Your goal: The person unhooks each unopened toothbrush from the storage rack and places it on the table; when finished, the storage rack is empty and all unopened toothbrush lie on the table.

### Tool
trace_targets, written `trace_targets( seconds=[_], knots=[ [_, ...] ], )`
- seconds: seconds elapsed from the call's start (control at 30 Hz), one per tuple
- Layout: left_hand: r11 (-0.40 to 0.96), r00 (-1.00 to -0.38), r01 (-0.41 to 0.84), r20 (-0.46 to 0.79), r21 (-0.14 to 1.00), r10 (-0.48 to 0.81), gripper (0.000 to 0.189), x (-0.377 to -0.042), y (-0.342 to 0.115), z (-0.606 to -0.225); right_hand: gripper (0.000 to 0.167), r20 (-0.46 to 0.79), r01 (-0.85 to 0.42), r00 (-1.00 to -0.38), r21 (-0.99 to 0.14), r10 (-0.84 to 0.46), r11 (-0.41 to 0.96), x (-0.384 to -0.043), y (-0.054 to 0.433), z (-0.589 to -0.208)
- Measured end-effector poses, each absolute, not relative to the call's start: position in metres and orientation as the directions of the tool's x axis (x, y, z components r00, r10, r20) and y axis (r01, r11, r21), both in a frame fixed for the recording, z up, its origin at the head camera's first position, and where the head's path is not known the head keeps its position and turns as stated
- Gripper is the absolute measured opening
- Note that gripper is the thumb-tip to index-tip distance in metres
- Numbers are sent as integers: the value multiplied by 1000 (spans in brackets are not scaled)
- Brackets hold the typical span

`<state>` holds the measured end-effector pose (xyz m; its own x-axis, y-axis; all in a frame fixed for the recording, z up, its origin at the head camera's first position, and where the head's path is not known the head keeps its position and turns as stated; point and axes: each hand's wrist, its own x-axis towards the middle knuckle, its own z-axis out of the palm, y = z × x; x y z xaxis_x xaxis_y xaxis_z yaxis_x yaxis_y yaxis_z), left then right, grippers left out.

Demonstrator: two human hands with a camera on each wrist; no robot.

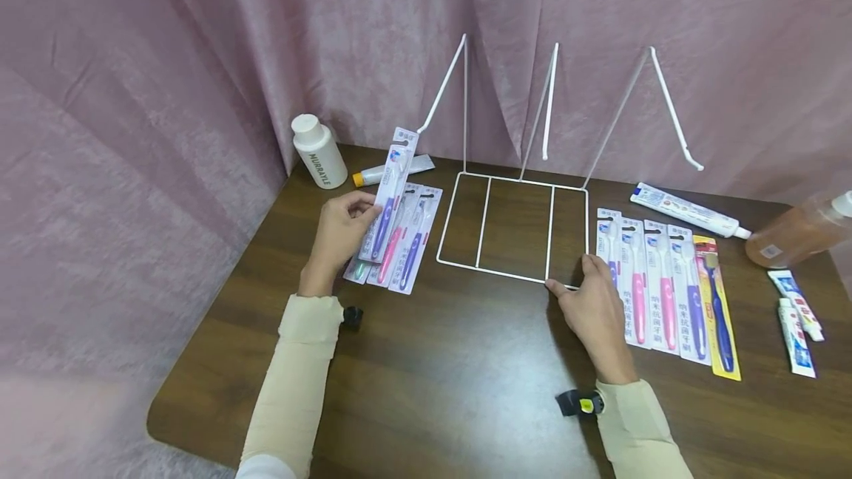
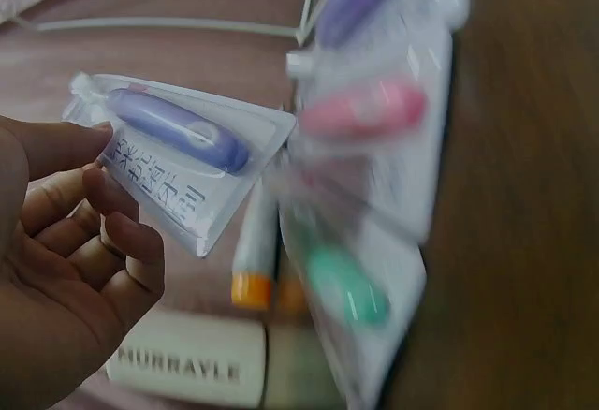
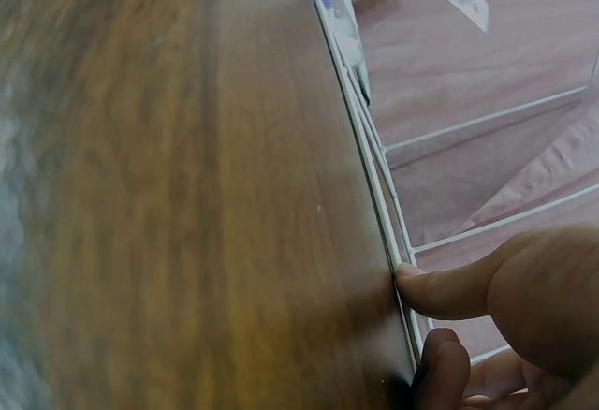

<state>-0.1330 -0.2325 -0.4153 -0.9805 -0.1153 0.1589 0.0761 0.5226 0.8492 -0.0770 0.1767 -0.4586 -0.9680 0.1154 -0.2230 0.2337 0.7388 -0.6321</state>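
My left hand (image 1: 337, 235) pinches a packaged toothbrush (image 1: 389, 202) with a purple handle between thumb and fingers. The pack tilts upward, and its upper end appears close to the tip of the left hook of a white wire rack (image 1: 492, 271); whether they touch I cannot tell. Below it, packaged toothbrushes with green, pink and purple handles (image 1: 414, 251) lie side by side on the table. At the rack's front right corner, my right hand (image 1: 592, 309) grips the base wire, its thumb (image 3: 440, 290) on the front bar in the right wrist view.
Behind the left packs are a white bottle (image 1: 321, 154) and an orange-capped tube (image 1: 373, 174). Several packaged toothbrushes (image 1: 665, 287) lie right of the rack. Beyond them are a toothpaste tube (image 1: 688, 209), an amber bottle (image 1: 792, 235) and two small tubes (image 1: 795, 335). A pink curtain hangs behind.
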Motion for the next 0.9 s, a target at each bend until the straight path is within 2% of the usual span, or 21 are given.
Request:
trace_targets(
  seconds=[0.3,0.9],
  knots=[
    [558,-974,-15,114,830,-196,23,-116,-273,-431,94,-230,244,-965,-624,124,742,-77,179,-459],
    [685,-990,-129,-58,717,-126,32,-103,-303,-441,94,-218,230,-969,-623,117,748,-78,176,-458]
  ],
)
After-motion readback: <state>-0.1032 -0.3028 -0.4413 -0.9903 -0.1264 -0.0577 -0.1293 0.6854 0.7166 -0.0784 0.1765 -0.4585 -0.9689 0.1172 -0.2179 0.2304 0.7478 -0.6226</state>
